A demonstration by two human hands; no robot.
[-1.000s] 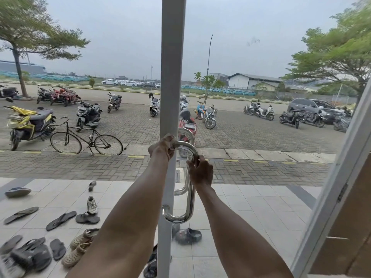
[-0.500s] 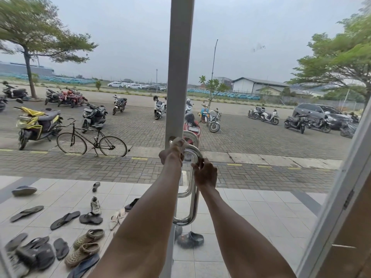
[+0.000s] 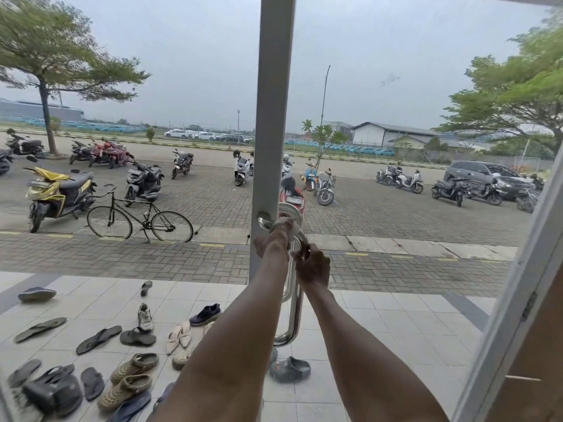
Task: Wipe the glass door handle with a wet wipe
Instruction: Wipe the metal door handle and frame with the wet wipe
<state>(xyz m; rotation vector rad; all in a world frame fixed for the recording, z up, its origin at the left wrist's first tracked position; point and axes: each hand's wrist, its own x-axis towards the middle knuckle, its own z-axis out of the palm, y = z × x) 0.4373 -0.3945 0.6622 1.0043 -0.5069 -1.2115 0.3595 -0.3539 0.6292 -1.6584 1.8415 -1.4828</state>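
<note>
A polished steel pull handle [image 3: 294,312] curves out from the grey door stile [image 3: 272,117] and runs down to a lower bend. My left hand [image 3: 274,243] is closed around the handle's upper bend, pressing a white wet wipe [image 3: 288,225] against the metal. Just below it, my right hand [image 3: 312,268] grips the vertical bar of the handle. Both forearms reach up from the bottom of the view. A second handle on the outer side of the glass shows behind the first.
The glass door looks out on a tiled porch with several sandals and shoes [image 3: 137,336], a bicycle [image 3: 140,219] and parked scooters. A white door frame [image 3: 515,300] slants along the right edge.
My view has shifted left and up, so the handle sits further right in frame. My left hand has slid along the upper bend away from the stile, and the wipe now shows.
</note>
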